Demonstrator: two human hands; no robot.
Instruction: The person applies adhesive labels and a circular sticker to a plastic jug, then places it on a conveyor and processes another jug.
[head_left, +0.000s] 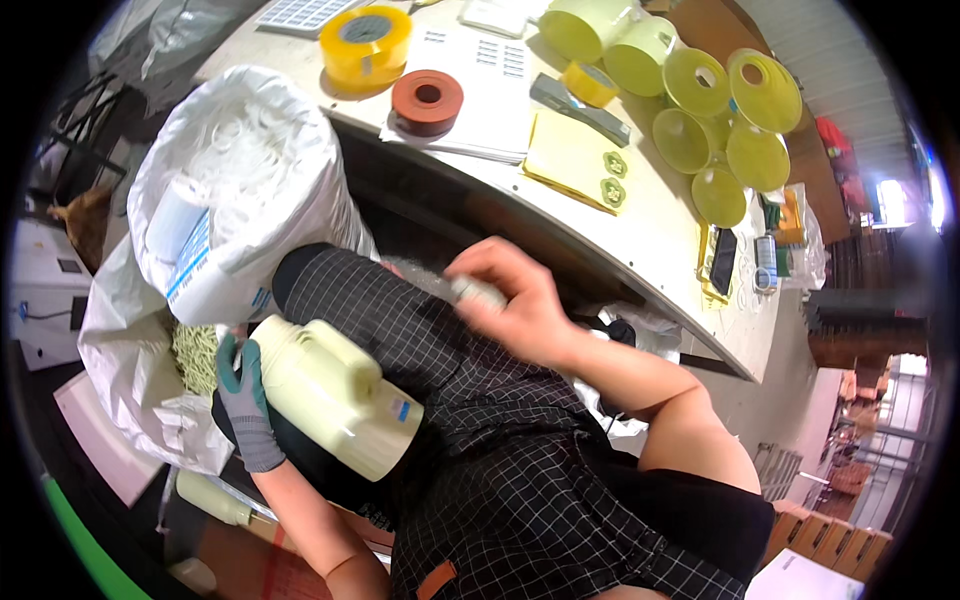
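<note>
A pale yellow-green thermos jug (pixel 335 395) with a moulded handle and a small blue-and-white sticker lies tilted across my lap. My left hand (pixel 243 390), in a grey and green glove, grips it around the neck end. Bare and slightly blurred, my right hand (pixel 520 305) is raised above my thigh, apart from the jug. Its fingers are closed on a small greyish-white piece (pixel 478 293), mostly hidden, whose kind I cannot make out.
White sacks stand at left, one with white rings (pixel 240 165), another with pale green pieces (pixel 195 355). The table (pixel 650 250) bears yellow tape (pixel 365 48), a brown roll (pixel 427 103), yellow sheets (pixel 575 160) and several yellow-green cylinders (pixel 697 82). Another pale green jug (pixel 212 497) lies lower left.
</note>
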